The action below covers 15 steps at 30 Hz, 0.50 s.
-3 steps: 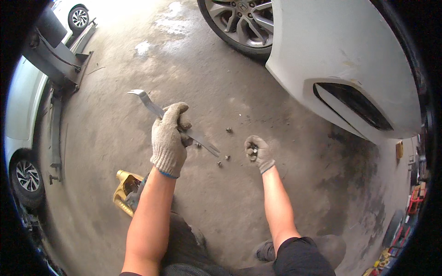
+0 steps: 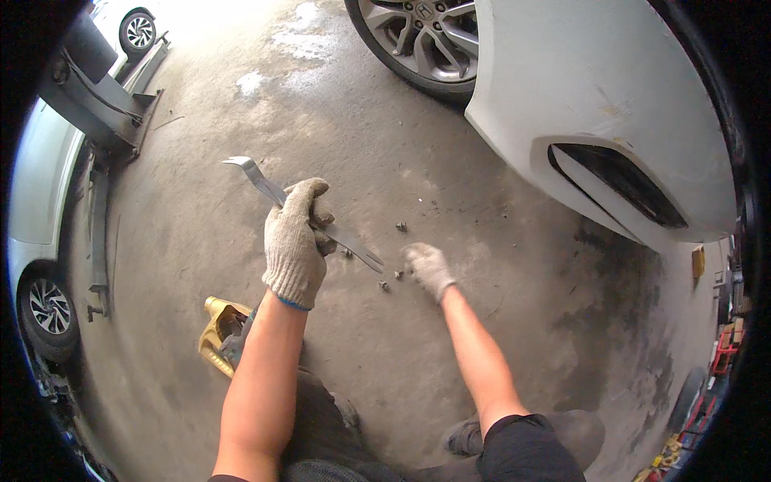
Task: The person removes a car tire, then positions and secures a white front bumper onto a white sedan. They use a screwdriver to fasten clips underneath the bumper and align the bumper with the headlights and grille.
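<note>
My left hand (image 2: pixel 295 241), in a knitted work glove, is closed around a flat steel pry bar (image 2: pixel 257 178). The bar's hooked end points up and to the left, and its forked tip down to the right. My right hand (image 2: pixel 428 267), gloved too, is just above the floor with its back upward. Its fingers are curled and blurred; the small metal fasteners seen in it a moment earlier are hidden now. Several similar fasteners lie on the concrete: one (image 2: pixel 401 226) above that hand, one (image 2: pixel 398 275) beside it and another (image 2: pixel 384 285) lower left.
A gold plastic jug (image 2: pixel 210 337), cut open with dark things inside, stands by my left forearm. A white car bumper (image 2: pixel 578 96) and a wheel (image 2: pixel 434 40) are at the upper right. A grey lift post (image 2: pixel 100 112) and another car (image 2: pixel 44 177) stand left.
My right hand has moved left toward the fasteners on the floor and turned over, so its back now faces up. My left hand and the pry bar have stayed in place.
</note>
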Each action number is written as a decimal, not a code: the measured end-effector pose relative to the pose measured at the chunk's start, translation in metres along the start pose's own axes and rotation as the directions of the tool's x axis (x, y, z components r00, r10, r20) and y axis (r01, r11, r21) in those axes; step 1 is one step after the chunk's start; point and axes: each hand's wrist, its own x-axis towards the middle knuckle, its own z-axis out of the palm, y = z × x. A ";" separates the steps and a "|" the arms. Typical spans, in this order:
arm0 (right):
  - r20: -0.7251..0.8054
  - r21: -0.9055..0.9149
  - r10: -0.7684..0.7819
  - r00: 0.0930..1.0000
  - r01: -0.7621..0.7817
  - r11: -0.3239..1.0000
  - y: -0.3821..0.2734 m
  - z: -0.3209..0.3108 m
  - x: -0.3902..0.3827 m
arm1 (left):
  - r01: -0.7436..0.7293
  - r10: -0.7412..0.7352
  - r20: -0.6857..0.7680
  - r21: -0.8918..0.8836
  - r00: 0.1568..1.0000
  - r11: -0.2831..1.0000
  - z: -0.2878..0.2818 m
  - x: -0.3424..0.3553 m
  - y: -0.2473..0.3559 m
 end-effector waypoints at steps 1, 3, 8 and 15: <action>-0.063 -0.282 -0.144 0.988 0.120 0.952 0.016 0.041 0.015 | 0.009 -0.009 0.038 -0.001 0.999 1.000 0.014 0.005 -0.001; -0.024 -0.665 -0.124 0.992 0.077 0.743 -0.016 0.045 -0.001 | 0.006 -0.006 -0.002 -0.055 1.000 0.998 0.013 0.008 -0.008; -0.018 -0.793 0.005 1.000 -0.017 0.609 -0.025 0.057 -0.013 | 0.026 -0.026 -0.010 -0.056 1.000 0.998 0.009 0.007 -0.011; 0.273 -0.886 0.076 0.959 0.220 0.408 -0.012 0.087 -0.001 | 0.009 -0.007 0.026 -0.060 1.000 0.998 0.012 0.001 -0.010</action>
